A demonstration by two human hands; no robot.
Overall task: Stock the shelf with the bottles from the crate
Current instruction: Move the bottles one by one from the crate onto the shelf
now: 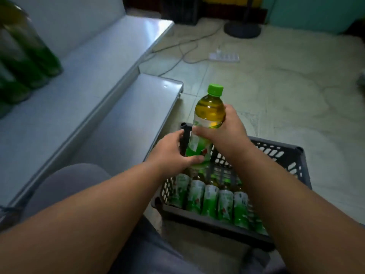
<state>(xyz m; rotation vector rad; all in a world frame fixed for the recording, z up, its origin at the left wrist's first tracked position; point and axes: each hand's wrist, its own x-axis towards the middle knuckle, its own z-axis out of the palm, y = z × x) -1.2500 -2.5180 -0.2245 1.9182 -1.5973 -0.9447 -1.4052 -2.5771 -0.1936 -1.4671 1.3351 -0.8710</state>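
Observation:
A green-capped bottle point(209, 113) of yellow drink with a green label is held upright above the far left corner of the dark grey crate point(280, 151). My right hand point(223, 128) grips its middle from the right. My left hand point(171, 152) curls round its lower part from the left, thumb on the label. Several more labelled bottles point(211, 200) lie in a row inside the crate. The grey metal shelf point(83, 80) runs along the left in two stepped levels, and several green bottles point(25, 62) stand on its upper level at far left, blurred.
The crate sits on a pale tiled floor in front of my knees point(67, 182). A white power strip point(224, 57) with cables lies on the floor beyond, and a round fan base point(242, 29) stands at the back. The lower shelf level point(138, 115) is beside the crate.

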